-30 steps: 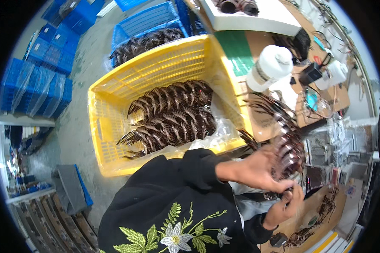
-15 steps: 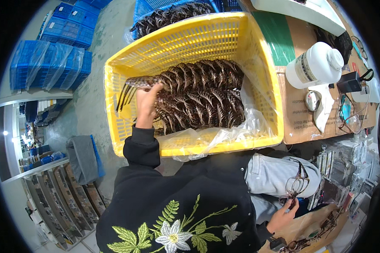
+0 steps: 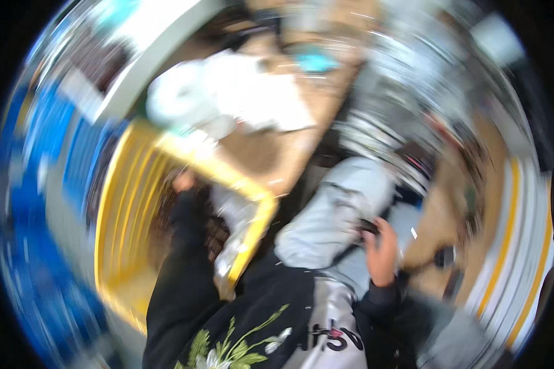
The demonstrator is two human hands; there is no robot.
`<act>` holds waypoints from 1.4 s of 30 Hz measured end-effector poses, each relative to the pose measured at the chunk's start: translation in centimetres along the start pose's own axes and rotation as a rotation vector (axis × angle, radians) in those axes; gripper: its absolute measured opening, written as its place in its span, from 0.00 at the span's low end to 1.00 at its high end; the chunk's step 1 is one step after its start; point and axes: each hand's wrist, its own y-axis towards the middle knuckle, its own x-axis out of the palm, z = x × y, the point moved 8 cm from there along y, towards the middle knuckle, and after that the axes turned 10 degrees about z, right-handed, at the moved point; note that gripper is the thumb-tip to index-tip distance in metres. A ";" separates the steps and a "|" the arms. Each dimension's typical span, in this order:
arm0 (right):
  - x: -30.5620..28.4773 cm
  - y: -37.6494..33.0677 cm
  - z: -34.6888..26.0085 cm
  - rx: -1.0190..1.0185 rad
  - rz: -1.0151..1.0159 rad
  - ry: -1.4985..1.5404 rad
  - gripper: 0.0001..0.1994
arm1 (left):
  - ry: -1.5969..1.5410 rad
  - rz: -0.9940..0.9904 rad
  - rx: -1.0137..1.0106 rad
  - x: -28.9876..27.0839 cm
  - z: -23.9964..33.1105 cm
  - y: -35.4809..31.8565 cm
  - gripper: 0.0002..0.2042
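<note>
The whole view is smeared by motion. My left hand (image 3: 183,180) reaches into the yellow crate (image 3: 261,206), beside the dark brown eyeglass frames (image 3: 161,215) lying in it. Its fingers are too blurred to show whether they grip one. Over my grey-trousered leg, my right hand (image 3: 381,252) is closed on a pair of dark eyeglasses (image 3: 368,226). Their rims and temples blur into the trousers behind. Clear plastic film (image 3: 231,212) lines the crate's near side.
A cardboard-topped table (image 3: 295,157) adjoins the crate, bearing a white bottle (image 3: 181,92) and white paper or cloth (image 3: 283,101). Blue crates (image 3: 34,246) stand at the left. Another cardboard surface (image 3: 437,221) lies right of my right hand, near white boards with yellow stripes (image 3: 505,246).
My view has swung to the right, so the crate now sits at the left and tilted. My left hand has shifted toward the crate's table end. The right still holds the eyeglasses.
</note>
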 end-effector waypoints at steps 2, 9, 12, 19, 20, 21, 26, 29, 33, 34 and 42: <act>-0.1 -1.1 -0.5 -0.071 -0.037 -0.026 0.19 | 0.119 0.055 0.192 1.6 1.3 -1.1 0.16; -1.8 -5.7 -1.5 0.081 0.454 0.219 0.29 | 0.200 -0.164 0.718 9.7 8.4 -14.2 0.17; 2.0 -3.5 -3.9 -0.022 0.516 0.137 0.27 | 0.211 -0.308 0.914 12.1 10.4 -18.9 0.17; 8.6 -2.8 -4.8 -0.180 0.257 0.377 0.06 | 0.225 -0.497 1.156 12.4 11.5 -27.3 0.18; 8.9 -3.3 -5.0 -0.184 0.230 0.432 0.06 | 0.222 -0.498 1.179 12.1 11.6 -28.1 0.18; 9.5 -3.7 -5.1 -0.184 0.157 0.426 0.06 | 0.222 -0.499 1.196 11.9 11.7 -28.7 0.19; 8.7 -7.0 -5.3 -0.194 -0.005 0.326 0.10 | 0.225 -0.506 1.296 10.8 11.9 -31.2 0.20; 1.8 -11.1 -3.5 -0.081 0.360 0.335 0.18 | 0.221 -0.471 1.347 9.6 12.3 -32.0 0.20; -8.2 -23.1 3.9 0.268 0.766 0.273 0.16 | 0.216 -0.420 1.404 8.5 12.8 -33.0 0.21; -9.3 -27.5 7.8 0.541 0.773 0.310 0.13 | 0.220 -0.394 1.407 8.2 13.0 -32.9 0.21; -13.5 -70.8 20.0 2.005 1.068 -0.533 0.22 | -0.044 -0.290 1.680 4.6 16.0 -38.3 0.23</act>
